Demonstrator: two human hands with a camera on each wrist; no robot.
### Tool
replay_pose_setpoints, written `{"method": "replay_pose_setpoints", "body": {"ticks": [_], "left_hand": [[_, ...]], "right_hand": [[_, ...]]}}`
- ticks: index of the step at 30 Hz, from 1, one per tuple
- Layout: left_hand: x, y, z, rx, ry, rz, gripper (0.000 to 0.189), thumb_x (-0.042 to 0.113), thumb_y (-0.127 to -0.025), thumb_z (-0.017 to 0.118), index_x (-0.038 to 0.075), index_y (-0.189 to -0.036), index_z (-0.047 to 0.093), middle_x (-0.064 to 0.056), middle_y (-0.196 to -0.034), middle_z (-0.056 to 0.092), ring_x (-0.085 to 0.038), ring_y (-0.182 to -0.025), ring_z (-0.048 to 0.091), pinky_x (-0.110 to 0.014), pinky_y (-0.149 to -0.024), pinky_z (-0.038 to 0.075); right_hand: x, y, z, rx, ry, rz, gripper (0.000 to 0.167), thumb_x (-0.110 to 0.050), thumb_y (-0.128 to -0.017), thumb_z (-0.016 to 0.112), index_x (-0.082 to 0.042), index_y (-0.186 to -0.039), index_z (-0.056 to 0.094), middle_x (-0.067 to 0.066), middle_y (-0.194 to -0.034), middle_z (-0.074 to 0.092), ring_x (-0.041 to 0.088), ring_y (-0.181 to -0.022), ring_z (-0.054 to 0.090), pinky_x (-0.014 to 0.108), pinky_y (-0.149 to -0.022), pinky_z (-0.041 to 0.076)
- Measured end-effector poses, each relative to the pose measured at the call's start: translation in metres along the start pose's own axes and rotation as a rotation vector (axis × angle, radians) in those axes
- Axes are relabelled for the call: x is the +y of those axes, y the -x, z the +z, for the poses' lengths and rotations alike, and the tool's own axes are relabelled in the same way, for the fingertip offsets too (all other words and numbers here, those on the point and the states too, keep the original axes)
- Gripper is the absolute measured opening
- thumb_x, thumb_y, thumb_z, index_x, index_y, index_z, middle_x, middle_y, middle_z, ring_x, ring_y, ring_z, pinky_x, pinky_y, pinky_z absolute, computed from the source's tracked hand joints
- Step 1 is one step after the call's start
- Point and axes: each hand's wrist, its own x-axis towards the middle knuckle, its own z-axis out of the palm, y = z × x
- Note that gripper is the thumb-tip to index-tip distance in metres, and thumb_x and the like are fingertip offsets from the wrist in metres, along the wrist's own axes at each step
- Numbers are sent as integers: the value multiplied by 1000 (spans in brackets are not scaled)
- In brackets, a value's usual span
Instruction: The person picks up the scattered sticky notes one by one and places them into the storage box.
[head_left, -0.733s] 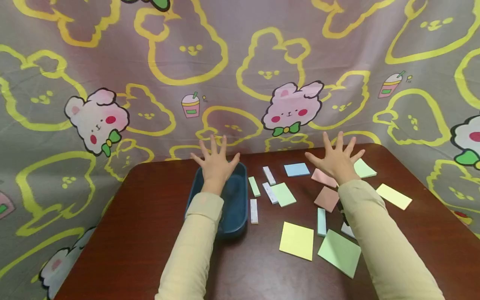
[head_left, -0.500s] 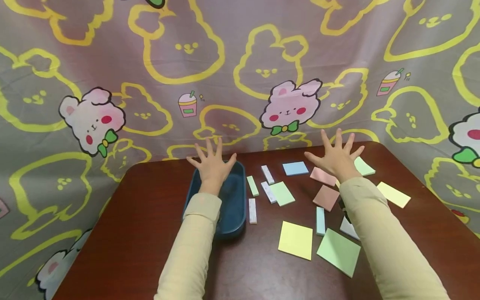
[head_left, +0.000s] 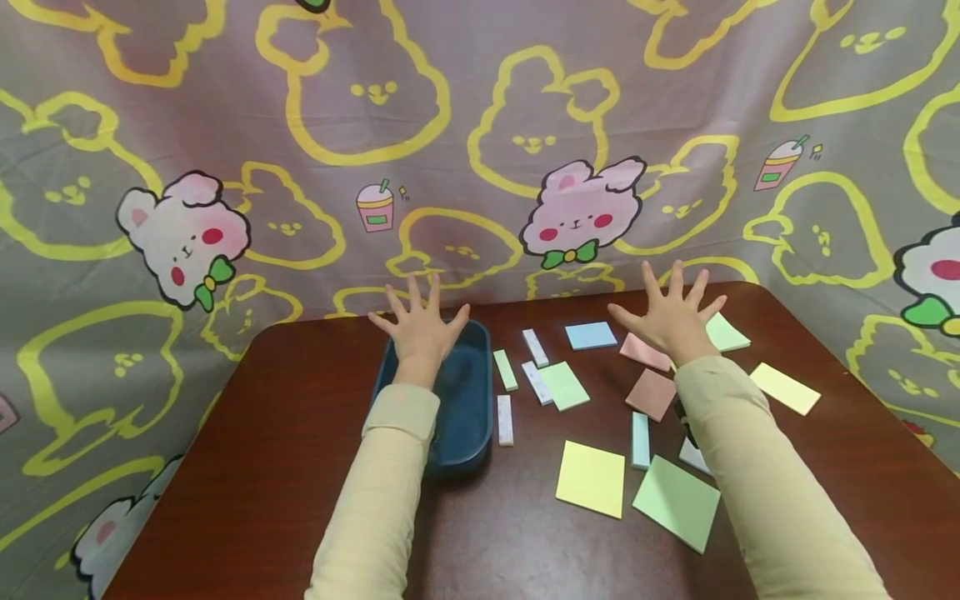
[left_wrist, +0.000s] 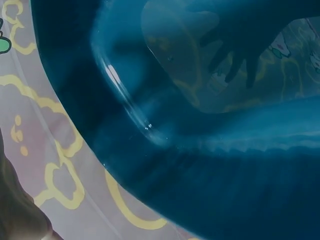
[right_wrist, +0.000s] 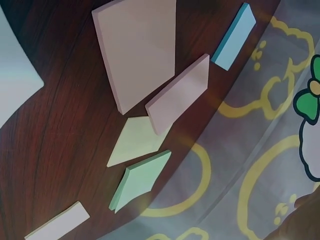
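Note:
Above the dark blue plastic bin [head_left: 472, 400], my left hand [head_left: 422, 340] is held with fingers spread wide, holding nothing. Its reflection shows on the bin's shiny floor in the left wrist view, where a bit of the hand [left_wrist: 22, 212] enters at the lower left. My right hand [head_left: 672, 321], fingers likewise splayed and holding nothing, hovers over sticky note pads. Nearest it lie a pink pad [head_left: 643, 352], a brownish pad [head_left: 651, 394] and a pale green pad [head_left: 726, 333]. A pale yellow pad, partly hidden in the head view, shows in the right wrist view [right_wrist: 139, 140].
More sticky note pads are scattered rightward of the bin: blue [head_left: 591, 336], yellow [head_left: 591, 479], large green [head_left: 677, 502], pale yellow [head_left: 786, 388], light green [head_left: 565, 386] and several narrow strips [head_left: 506, 421]. The brown table [head_left: 247, 467] ends against a patterned cloth [head_left: 450, 100].
My left hand has drifted slightly left, and the head view has shifted a little. Both hands stay spread; the pads and bin keep their places on the table.

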Motion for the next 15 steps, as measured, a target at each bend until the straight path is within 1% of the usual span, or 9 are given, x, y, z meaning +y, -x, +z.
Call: {"method": "replay_pose_setpoints", "body": {"ticks": [3,7,11,15], "left_hand": [[-1,1,-4,0,8,-8,80,66,-92,33,30,-154,1,-12,-163,-1,-46,-147,-8,-74,-107,1],[-5,2,-9,-4,2,-19,79,66,-92,33,30,-154,-1,-12,-163,-2,-46,-147,-7,-74,-107,2],[-12,4,-13,-32,-16,-47,80,66,-92,31,29,-154,-4,-13,-162,-4,-45,-147,-5,-73,-108,2],[-23,6,-15,-60,-6,-74,83,63,-93,34,23,-154,-4,-16,-162,-3,-44,-147,-5,-72,-108,3]], "right_hand": [[-2,0,2,-1,-7,-2,96,-70,-87,39,-15,-154,-3,32,-154,-17,60,-134,-27,79,-96,-14],[-4,0,5,3,-11,-9,95,-67,-87,41,-12,-154,0,33,-154,-16,60,-134,-25,79,-96,-13],[-3,0,6,-2,-6,-15,95,-66,-88,41,-10,-154,3,33,-154,-14,61,-134,-24,80,-96,-12],[-1,1,5,-17,6,-18,96,-68,-88,41,-8,-153,6,34,-154,-14,61,-134,-24,80,-96,-12]]}}
